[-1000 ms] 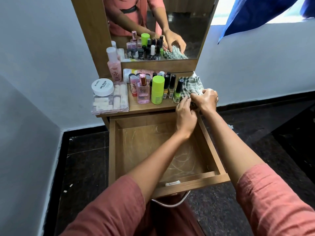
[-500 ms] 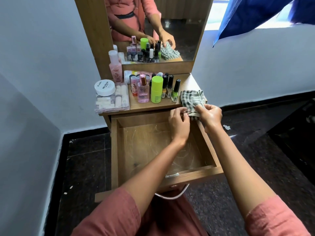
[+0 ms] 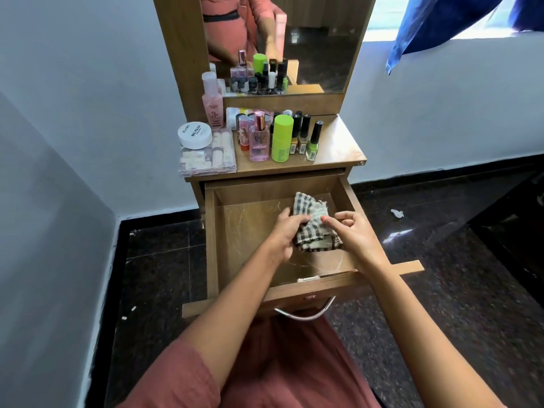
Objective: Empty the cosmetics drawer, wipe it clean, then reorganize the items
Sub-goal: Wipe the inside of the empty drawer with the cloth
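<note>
The drawer (image 3: 212, 240) stands pulled out of the dresser, and the checked cloth (image 3: 312, 212) is bunched inside it, toward the right wall. The left hand (image 3: 284, 235) grips the cloth's left side, fingers curled into the folds so that their tips are buried. The right hand (image 3: 351, 234) is at the cloth's right side with one fingertip on the fabric and the other fingers curled in. Whether it really pinches the cloth I cannot tell, since the hand covers that corner. Both forearms cross the drawer's front rim and hide part of it, and only part of the metal handle (image 3: 303, 315) peeks out below. Pale scuffs mark the drawer floor. The cosmetics stand crowded on the left half of the dresser top (image 3: 335, 142). In front are a white jar (image 3: 195, 134) on a clear box (image 3: 209, 160), a pink perfume bottle (image 3: 259, 139), a green bottle (image 3: 282, 139) and some nail polishes (image 3: 312, 141). The pieces behind them are mostly masked. A taller pink bottle (image 3: 212, 106) stands at the back left corner. The mirror (image 3: 321, 45) is cut off at the top and shows the bottles again. A small white scrap (image 3: 396, 213) lies on the dark floor to the right, too small to identify.
</note>
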Demonstrator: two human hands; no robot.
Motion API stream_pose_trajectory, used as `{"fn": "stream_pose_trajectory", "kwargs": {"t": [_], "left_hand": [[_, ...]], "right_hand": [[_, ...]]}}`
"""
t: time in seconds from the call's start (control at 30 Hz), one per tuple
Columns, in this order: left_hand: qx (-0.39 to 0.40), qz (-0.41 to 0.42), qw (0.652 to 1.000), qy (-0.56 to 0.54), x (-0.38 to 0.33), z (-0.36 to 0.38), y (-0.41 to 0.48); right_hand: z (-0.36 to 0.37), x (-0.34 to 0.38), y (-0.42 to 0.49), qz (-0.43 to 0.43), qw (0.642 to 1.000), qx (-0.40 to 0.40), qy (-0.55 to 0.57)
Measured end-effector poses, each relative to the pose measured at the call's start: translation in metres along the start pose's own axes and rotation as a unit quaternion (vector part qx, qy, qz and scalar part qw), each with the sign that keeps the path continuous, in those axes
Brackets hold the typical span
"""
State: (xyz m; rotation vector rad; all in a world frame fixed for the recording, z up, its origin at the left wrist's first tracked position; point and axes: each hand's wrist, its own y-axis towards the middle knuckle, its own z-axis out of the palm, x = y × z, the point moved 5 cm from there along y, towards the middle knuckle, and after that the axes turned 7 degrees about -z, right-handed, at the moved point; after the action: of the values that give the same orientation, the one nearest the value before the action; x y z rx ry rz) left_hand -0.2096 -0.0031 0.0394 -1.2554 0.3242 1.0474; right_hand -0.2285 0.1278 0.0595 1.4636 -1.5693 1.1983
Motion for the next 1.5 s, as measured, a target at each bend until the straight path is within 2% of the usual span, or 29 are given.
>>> {"fn": "stream_pose_trajectory", "kwargs": {"t": [0.1, 0.27, 0.33, 0.47, 0.57, 0.63, 0.77, 0.83, 0.87, 0.9, 0.97, 1.03, 1.13, 1.27, 1.37, 1.5], "left_hand": [[0.012, -0.030, 0.999, 0.025, 0.005, -0.018, -0.004], [0.036, -0.068, 0.994, 0.075, 0.008, -0.033, -0.012], [0.009, -0.067, 0.993, 0.095, 0.008, -0.040, -0.012], [-0.076, -0.041, 0.983, 0.160, 0.005, -0.058, -0.010], [-0.125, 0.022, 0.962, 0.242, -0.005, -0.068, -0.012], [-0.173, 0.110, 0.915, 0.347, -0.018, -0.075, -0.019], [-0.295, 0.282, 0.775, 0.482, -0.043, -0.092, -0.040], [-0.345, 0.313, 0.698, 0.544, -0.049, -0.103, -0.042], [-0.360, 0.305, 0.679, 0.562, -0.049, -0.110, -0.042], [-0.369, 0.285, 0.674, 0.573, -0.048, -0.117, -0.041], [-0.369, 0.236, 0.688, 0.579, -0.043, -0.129, -0.038], [-0.354, 0.201, 0.709, 0.576, -0.038, -0.137, -0.034], [-0.330, 0.189, 0.722, 0.578, -0.035, -0.141, -0.031], [-0.314, 0.191, 0.724, 0.584, -0.031, -0.143, -0.030], [-0.318, 0.203, 0.731, 0.569, -0.031, -0.145, -0.033], [-0.323, 0.209, 0.744, 0.546, -0.030, -0.146, -0.034]], "right_hand": [[0.016, -0.007, -0.002, 0.053, 0.996, 0.047, -0.057], [0.041, -0.007, 0.004, 0.077, 0.993, 0.090, -0.030], [0.048, -0.010, 0.010, 0.068, 0.991, 0.089, -0.072], [0.064, -0.003, 0.015, 0.018, 0.970, 0.074, -0.232], [0.071, 0.001, 0.016, -0.012, 0.953, 0.081, -0.290], [0.073, 0.003, 0.015, -0.042, 0.931, 0.095, -0.351], [0.083, 0.016, 0.007, -0.181, 0.835, 0.098, -0.509], [0.096, 0.018, 0.004, -0.236, 0.822, 0.145, -0.498], [0.105, 0.014, 0.001, -0.242, 0.816, 0.187, -0.490], [0.114, 0.009, -0.001, -0.234, 0.805, 0.232, -0.494], [0.127, -0.005, -0.004, -0.193, 0.775, 0.296, -0.524], [0.130, -0.015, -0.001, -0.169, 0.755, 0.315, -0.550], [0.118, -0.020, 0.008, -0.159, 0.754, 0.308, -0.559], [0.081, -0.029, 0.043, -0.105, 0.771, 0.258, -0.573], [0.059, -0.033, 0.066, -0.071, 0.817, 0.209, -0.533], [0.070, -0.032, 0.067, -0.084, 0.853, 0.169, -0.486]]}}
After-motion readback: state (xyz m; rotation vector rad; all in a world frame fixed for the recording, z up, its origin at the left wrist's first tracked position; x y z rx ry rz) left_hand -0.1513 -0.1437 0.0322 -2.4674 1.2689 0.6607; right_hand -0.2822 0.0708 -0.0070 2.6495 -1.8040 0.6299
